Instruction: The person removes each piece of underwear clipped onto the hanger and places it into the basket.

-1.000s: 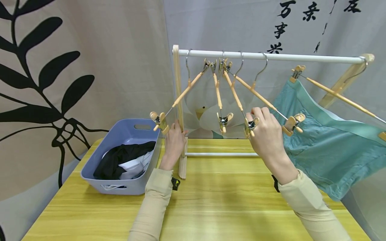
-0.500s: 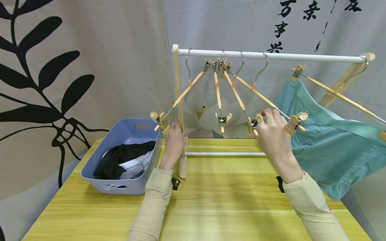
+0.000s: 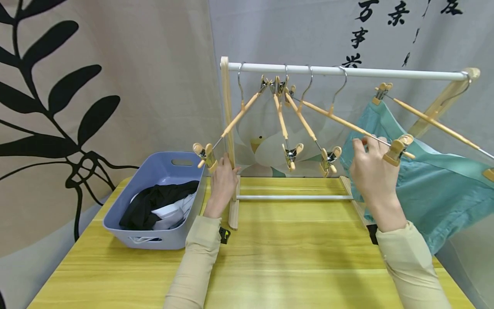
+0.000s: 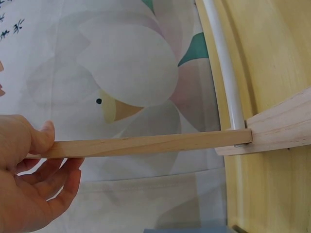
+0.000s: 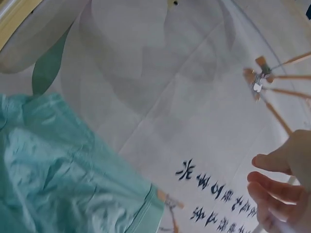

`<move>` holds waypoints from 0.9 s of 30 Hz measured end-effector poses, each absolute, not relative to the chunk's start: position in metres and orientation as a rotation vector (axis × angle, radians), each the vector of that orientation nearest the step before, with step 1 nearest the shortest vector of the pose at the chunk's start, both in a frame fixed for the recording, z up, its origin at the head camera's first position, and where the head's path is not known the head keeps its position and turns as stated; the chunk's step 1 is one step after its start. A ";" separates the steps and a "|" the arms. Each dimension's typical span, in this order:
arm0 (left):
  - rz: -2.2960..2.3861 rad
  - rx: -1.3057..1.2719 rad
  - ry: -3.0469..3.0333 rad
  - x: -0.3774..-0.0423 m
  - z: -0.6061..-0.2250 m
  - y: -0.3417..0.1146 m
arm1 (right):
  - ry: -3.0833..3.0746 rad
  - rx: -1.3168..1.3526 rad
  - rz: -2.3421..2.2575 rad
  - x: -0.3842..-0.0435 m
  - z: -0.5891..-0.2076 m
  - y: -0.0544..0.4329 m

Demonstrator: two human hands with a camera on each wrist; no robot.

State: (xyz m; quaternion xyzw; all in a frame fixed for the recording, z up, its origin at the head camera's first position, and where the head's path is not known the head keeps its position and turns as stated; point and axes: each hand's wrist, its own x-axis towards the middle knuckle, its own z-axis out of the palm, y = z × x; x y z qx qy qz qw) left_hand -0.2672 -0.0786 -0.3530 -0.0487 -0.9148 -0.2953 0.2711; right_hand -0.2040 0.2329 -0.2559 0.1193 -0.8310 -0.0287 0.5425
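Observation:
My left hand (image 3: 222, 184) grips the left wooden post (image 4: 146, 144) of a small clothes rack, thumb on one side and fingers on the other. My right hand (image 3: 375, 180) touches the front part of a wooden clip hanger (image 3: 343, 122), close to its front clip (image 3: 397, 149). In the right wrist view, the thumb and bent fingers (image 5: 274, 189) stand apart with nothing between them. Several more bare clip hangers (image 3: 241, 115) hang to the left on the white rail (image 3: 386, 74). Teal shorts (image 3: 432, 189) hang clipped to the rightmost hanger (image 3: 428, 121), partly behind my right hand.
A blue basket (image 3: 115, 214) holding black clothing (image 3: 154, 204) and white clothing (image 3: 170, 214) stands left of the rack on the wooden table (image 3: 293, 257). A lower white bar (image 3: 293, 198) joins the rack's feet. Printed curtains (image 3: 154, 86) hang behind.
My right hand has moved right, and the hanger it touches has swung and slid slightly right with it. The neighbouring hangers' front ends have shifted right. My left hand has stayed put.

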 end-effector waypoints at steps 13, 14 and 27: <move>-0.791 -0.121 -2.489 -0.266 -0.353 -0.079 | -1.889 0.052 0.157 -0.200 -0.235 0.277; -0.787 -0.121 -2.490 -0.266 -0.353 -0.079 | -1.896 0.023 0.162 -0.199 -0.232 0.280; -0.791 -0.118 -2.482 -0.268 -0.353 -0.079 | -2.044 -0.315 0.191 -0.195 -0.217 0.302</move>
